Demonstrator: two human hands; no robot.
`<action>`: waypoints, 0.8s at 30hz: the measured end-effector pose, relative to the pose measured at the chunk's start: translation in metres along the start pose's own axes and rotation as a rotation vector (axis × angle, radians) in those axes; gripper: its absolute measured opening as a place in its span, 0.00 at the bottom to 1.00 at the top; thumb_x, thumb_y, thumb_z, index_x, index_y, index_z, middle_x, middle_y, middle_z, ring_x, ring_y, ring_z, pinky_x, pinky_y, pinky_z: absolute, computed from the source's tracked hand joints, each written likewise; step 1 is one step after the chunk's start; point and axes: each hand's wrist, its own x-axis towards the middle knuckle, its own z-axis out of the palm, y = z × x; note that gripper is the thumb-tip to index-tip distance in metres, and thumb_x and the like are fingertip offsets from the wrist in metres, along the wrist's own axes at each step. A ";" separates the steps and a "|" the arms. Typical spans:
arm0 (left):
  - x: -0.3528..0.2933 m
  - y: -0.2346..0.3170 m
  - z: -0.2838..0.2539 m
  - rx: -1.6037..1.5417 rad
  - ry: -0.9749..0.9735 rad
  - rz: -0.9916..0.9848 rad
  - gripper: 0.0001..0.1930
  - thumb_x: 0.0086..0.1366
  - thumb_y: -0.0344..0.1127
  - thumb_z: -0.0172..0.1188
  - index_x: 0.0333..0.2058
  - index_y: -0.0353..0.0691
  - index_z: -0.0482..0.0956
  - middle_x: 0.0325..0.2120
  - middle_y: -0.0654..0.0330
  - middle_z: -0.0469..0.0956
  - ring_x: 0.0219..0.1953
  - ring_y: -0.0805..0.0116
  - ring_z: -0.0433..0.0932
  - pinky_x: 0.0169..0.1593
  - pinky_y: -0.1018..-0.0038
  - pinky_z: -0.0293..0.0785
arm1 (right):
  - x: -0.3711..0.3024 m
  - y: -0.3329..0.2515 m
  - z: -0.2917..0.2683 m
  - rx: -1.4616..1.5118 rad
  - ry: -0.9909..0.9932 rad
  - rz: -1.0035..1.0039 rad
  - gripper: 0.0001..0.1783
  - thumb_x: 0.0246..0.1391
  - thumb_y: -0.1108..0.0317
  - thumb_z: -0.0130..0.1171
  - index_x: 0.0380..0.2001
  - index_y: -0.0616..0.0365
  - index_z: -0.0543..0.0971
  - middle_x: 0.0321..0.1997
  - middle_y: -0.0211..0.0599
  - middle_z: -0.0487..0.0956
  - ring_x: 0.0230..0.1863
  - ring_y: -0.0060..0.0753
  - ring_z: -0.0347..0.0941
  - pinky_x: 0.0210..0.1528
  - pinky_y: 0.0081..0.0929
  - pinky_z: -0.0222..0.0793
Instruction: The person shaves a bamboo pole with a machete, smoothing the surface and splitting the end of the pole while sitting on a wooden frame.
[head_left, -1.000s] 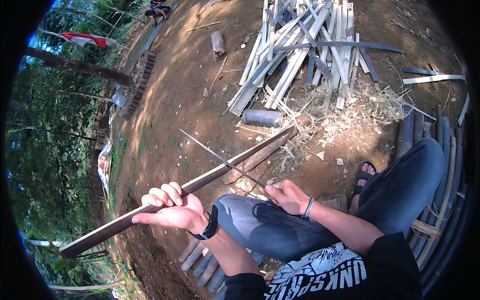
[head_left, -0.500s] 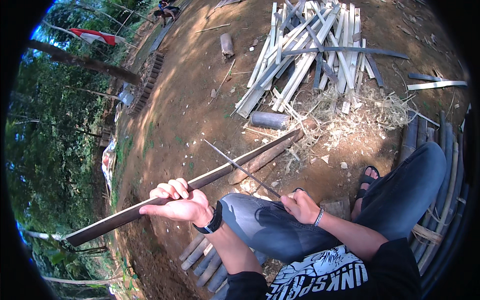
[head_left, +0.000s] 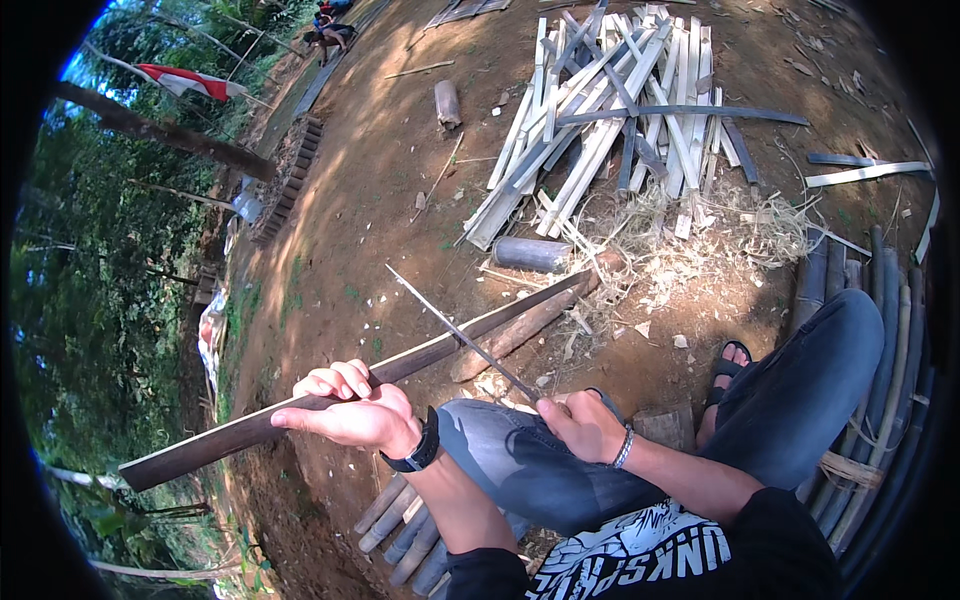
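A long split bamboo strip (head_left: 425,358), dark outside with a pale upper edge, slants across my front from lower left to far right. My left hand (head_left: 360,410) is closed round it from below, thumb pointing left along the strip. In my right hand (head_left: 583,427) is a long-bladed knife (head_left: 495,366), its handle mostly hidden by my fingers. The narrow blade points up and left and crosses the strip to the right of my left hand; whether it touches the strip I cannot tell. The strip's far end lies against a brown log (head_left: 525,335) on the ground.
Split bamboo strips (head_left: 600,130) lie in a big pile ahead, with pale shavings (head_left: 690,255) nearer me. A short bamboo piece (head_left: 532,254) rests by the log. Bamboo poles (head_left: 885,400) are stacked at right, cut lengths (head_left: 425,545) below. A distant person (head_left: 328,38) is at upper left.
My right hand and the knife have shifted a little left. My left hand keeps its grip on the bamboo strip. The whole view has shifted slightly.
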 end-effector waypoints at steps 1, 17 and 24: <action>0.001 0.000 -0.001 0.022 0.000 -0.007 0.30 0.66 0.67 0.34 0.18 0.46 0.58 0.12 0.68 0.56 0.09 0.78 0.53 0.16 0.81 0.47 | -0.001 -0.001 -0.001 -0.034 0.086 -0.009 0.35 0.57 0.42 0.43 0.18 0.67 0.75 0.12 0.54 0.69 0.20 0.54 0.71 0.27 0.43 0.64; -0.011 0.005 0.009 0.035 0.022 0.039 0.30 0.66 0.66 0.33 0.19 0.46 0.58 0.12 0.68 0.55 0.10 0.78 0.53 0.16 0.82 0.47 | 0.031 0.045 -0.013 0.025 0.227 0.412 0.43 0.59 0.35 0.39 0.08 0.66 0.68 0.07 0.43 0.64 0.13 0.37 0.66 0.25 0.39 0.63; -0.008 0.003 0.006 0.031 -0.065 0.042 0.30 0.66 0.66 0.34 0.18 0.46 0.58 0.12 0.69 0.53 0.10 0.79 0.52 0.16 0.83 0.46 | 0.042 0.059 -0.023 0.075 0.010 0.185 0.42 0.58 0.35 0.39 0.05 0.61 0.66 0.06 0.36 0.63 0.11 0.31 0.61 0.22 0.38 0.62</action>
